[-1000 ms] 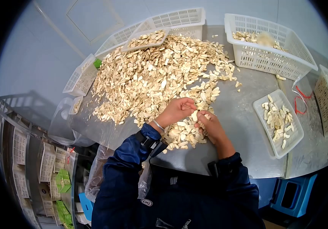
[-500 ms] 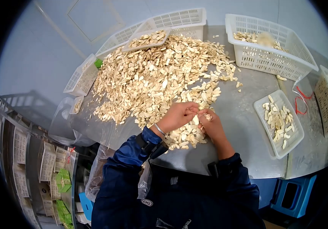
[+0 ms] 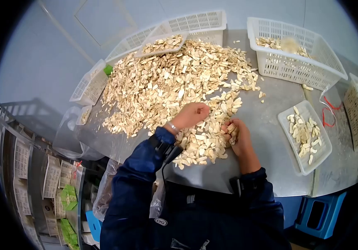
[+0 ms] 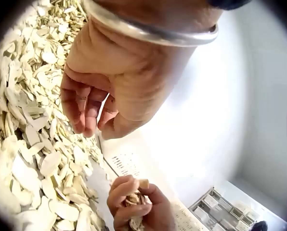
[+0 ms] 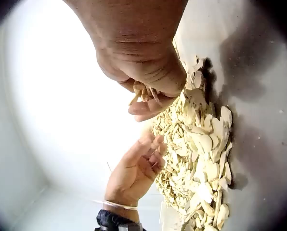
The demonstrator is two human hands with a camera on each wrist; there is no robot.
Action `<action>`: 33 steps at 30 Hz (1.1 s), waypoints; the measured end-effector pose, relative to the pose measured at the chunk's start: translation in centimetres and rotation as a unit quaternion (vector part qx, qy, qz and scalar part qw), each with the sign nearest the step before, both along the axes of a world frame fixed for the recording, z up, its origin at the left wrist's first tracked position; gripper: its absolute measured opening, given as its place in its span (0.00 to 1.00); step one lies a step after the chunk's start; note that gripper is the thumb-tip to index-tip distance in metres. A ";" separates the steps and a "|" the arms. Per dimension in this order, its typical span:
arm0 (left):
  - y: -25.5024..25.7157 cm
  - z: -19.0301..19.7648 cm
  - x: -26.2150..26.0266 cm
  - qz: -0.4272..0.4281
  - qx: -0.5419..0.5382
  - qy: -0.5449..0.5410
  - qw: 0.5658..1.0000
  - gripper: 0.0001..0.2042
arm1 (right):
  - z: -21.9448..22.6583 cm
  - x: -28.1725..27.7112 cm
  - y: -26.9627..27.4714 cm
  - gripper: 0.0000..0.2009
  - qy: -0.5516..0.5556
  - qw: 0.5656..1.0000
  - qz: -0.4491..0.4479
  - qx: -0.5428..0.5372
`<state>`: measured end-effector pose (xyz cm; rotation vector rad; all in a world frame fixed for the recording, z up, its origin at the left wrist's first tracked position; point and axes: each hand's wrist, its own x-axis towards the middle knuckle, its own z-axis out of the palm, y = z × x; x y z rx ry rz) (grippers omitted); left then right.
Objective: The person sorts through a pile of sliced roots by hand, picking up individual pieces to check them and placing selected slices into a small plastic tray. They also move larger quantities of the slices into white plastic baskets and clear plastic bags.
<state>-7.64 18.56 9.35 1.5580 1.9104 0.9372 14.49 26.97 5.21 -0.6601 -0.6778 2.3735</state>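
Observation:
Pale dried slices lie in a big heap (image 3: 154, 83) on the metal table, with a smaller spread of whiter slices (image 3: 200, 146) in front of it. My right hand (image 3: 240, 139) curls its fingers round several slices (image 5: 142, 91), which show between fingers and palm in both wrist views. Over the near side of the heap hovers my left hand (image 3: 191, 115), its fingers loosely bent. Nothing shows between those fingers in the left wrist view, where the hand (image 4: 110, 86) is seen from the thumb side. A gap separates the two hands.
To the right sits a shallow white tray (image 3: 293, 156) with some slices. White perforated baskets stand at the back right (image 3: 299, 68), the far right (image 3: 356, 116) and behind the heap (image 3: 212, 35). One small tray (image 3: 162, 46) rests on the heap. Red cord (image 3: 328, 118) lies beside the shallow tray.
The hands were together at the fingertips and have now come apart. My right hand has moved right and a little nearer the body; my left has shifted slightly up and left.

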 end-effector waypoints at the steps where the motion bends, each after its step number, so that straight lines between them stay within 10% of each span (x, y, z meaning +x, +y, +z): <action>1: 1.5 -1.3 -1.0 0.003 0.012 0.006 1.000 0.10 | 0.5 0.0 0.0 0.10 0.006 1.000 -0.009 -0.012; 11: 13.1 -7.9 -3.5 0.058 0.128 0.275 0.951 0.14 | -1.7 0.4 1.8 0.09 0.024 0.999 0.046 -0.008; 20: 14.6 -6.4 -1.7 0.008 0.142 0.285 0.948 0.07 | -0.1 0.5 1.7 0.12 -0.015 1.000 0.004 -0.010; 27: 9.3 -1.3 1.1 -0.005 0.007 -0.120 0.993 0.09 | -0.7 0.2 1.3 0.06 -0.022 0.999 -0.033 0.026; 33: 6.5 0.5 4.5 -0.059 0.013 -0.164 0.985 0.09 | -1.2 0.0 1.0 0.08 0.006 0.999 -0.005 0.032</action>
